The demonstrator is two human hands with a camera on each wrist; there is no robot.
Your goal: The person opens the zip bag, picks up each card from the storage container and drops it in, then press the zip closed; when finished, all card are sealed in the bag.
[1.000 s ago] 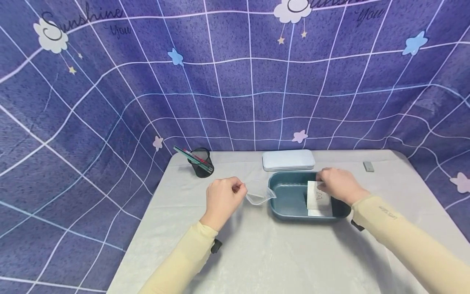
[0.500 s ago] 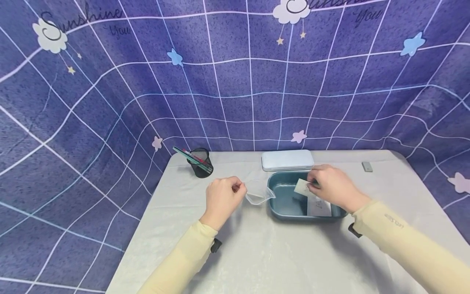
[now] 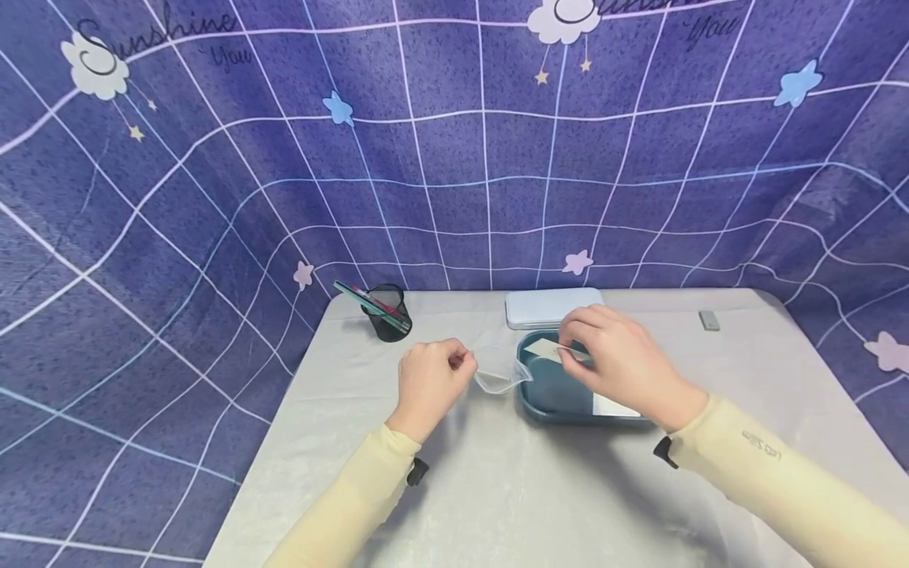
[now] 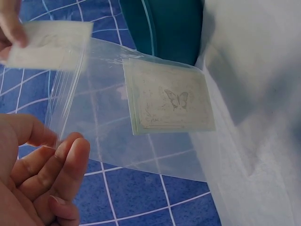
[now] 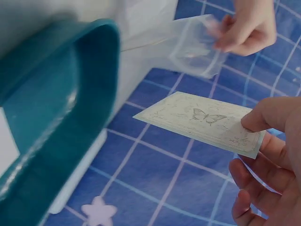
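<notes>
My left hand [image 3: 432, 388] pinches the edge of a clear zip bag [image 3: 499, 364] left of a teal basin [image 3: 556, 418]. Inside the bag, cards [image 4: 171, 99] with a butterfly print show in the left wrist view. Between thumb and fingers my right hand [image 3: 625, 361] holds a flat pale card [image 5: 202, 117], also printed with a butterfly, over the basin's left part. In the left wrist view this card overlaps the bag's zip end. A white piece of paper or card [image 3: 614, 406] lies in the basin, partly hidden by the right hand.
A pale blue flat case [image 3: 547, 306] lies behind the basin. At the back left stands a black mesh pen cup [image 3: 387, 315] with pencils, and a small grey block [image 3: 708, 320] sits at the back right. A blue patterned curtain [image 3: 454, 158] hangs behind the table.
My right hand has lifted the card out of the basin and moved left with it toward the bag. My left hand holds the bag in the same spot.
</notes>
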